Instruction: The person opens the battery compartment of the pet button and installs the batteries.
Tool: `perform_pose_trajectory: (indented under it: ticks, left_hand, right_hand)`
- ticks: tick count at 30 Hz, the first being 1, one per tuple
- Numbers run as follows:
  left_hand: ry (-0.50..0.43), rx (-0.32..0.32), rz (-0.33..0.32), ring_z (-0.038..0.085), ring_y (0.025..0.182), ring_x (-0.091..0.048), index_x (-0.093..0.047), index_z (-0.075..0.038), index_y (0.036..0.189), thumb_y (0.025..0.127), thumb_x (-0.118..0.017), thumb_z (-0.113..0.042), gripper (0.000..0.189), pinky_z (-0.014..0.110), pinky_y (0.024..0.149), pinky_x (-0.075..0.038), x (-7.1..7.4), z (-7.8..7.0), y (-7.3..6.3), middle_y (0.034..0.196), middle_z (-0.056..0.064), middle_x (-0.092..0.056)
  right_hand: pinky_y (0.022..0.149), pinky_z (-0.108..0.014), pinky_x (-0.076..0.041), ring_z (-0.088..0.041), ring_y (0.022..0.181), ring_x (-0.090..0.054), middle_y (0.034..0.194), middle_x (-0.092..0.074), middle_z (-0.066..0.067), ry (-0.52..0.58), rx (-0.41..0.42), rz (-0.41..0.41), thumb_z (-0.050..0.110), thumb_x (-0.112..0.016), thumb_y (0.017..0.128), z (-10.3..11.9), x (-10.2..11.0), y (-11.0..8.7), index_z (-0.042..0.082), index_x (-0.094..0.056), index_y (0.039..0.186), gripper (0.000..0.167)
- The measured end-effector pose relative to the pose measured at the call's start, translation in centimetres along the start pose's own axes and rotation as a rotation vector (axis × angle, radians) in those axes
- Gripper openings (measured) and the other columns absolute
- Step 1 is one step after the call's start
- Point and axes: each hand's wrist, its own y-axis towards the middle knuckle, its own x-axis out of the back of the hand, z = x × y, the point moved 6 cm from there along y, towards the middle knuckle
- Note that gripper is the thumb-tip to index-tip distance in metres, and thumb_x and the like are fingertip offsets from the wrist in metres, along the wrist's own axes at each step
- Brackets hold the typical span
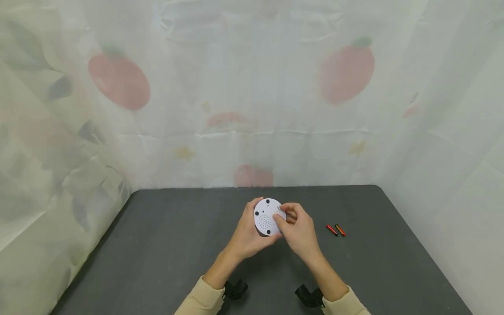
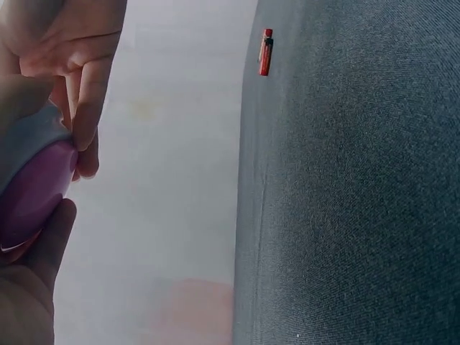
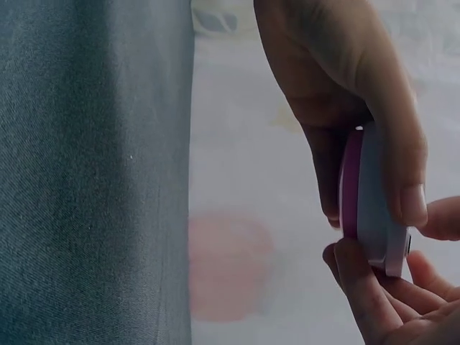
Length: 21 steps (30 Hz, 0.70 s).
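A round white device [image 1: 264, 221] has a grid of small holes and several black feet on the face turned up in the head view. Its rim and underside show purple [image 2: 39, 187] in the left wrist view. My left hand [image 1: 246, 232] grips it around the left and near edges. At the right edge my right hand [image 1: 301, 227] bends its thumb and index finger onto the white face, beside a small slot. Other right fingers [image 3: 359, 287] lie along the rim in the right wrist view. The device is held above the grey table [image 1: 177, 245].
Two small red-and-black batteries lie on the table right of the hands, a left battery [image 1: 332, 230] and a right battery [image 1: 340, 230]. White printed curtains [image 1: 252, 87] enclose the back and sides. A black wrist mount [image 1: 309, 296] sits below the right wrist.
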Motion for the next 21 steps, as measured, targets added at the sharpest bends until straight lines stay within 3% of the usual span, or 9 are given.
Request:
perform_pose_trajectory:
  ticks: [4,11,16,21]
  left_hand:
    - [0.015,-0.027,0.0,0.022,0.106,-0.057,-0.035,-0.003,0.147,0.071,-0.094,-0.024,0.099,0.038,0.085,-0.053,-0.22,-0.13,0.05,0.131,0.012,-0.05]
    - [0.057,-0.008,0.033,0.021,0.104,-0.058,-0.035,-0.004,0.146,0.07,-0.094,-0.026,0.099,0.037,0.084,-0.053,-0.42,0.13,-0.33,0.128,0.011,-0.051]
    - [0.06,0.005,0.035,0.022,0.106,-0.057,-0.035,-0.002,0.147,0.071,-0.094,-0.028,0.1,0.039,0.084,-0.053,-0.34,0.24,-0.42,0.13,0.012,-0.051]
    - [0.076,0.006,0.037,0.022,0.107,-0.057,-0.034,-0.002,0.148,0.073,-0.093,-0.027,0.099,0.04,0.085,-0.053,-0.37,0.32,-0.33,0.132,0.013,-0.049]
  right_hand:
    - [0.08,-0.032,-0.057,-0.027,0.104,-0.071,0.116,-0.071,-0.017,-0.011,-0.017,-0.025,0.009,-0.079,0.089,-0.2,-0.04,-0.03,0.001,-0.064,0.117,0.033]
    - [0.078,-0.033,-0.057,-0.029,0.105,-0.07,0.114,-0.07,-0.018,-0.046,-0.075,-0.012,0.009,-0.078,0.09,-0.97,-0.27,0.02,-0.001,-0.061,0.114,0.031]
    - [0.076,-0.034,-0.058,-0.03,0.104,-0.07,0.114,-0.069,-0.018,-0.074,-0.063,-0.004,0.01,-0.077,0.092,-0.88,-0.43,-0.09,-0.001,-0.057,0.115,0.032]
    - [0.07,-0.034,-0.058,-0.026,0.093,-0.072,0.108,-0.068,-0.016,-0.203,0.008,-0.046,0.014,-0.079,0.09,-0.33,-0.37,-0.15,0.001,-0.06,0.115,0.034]
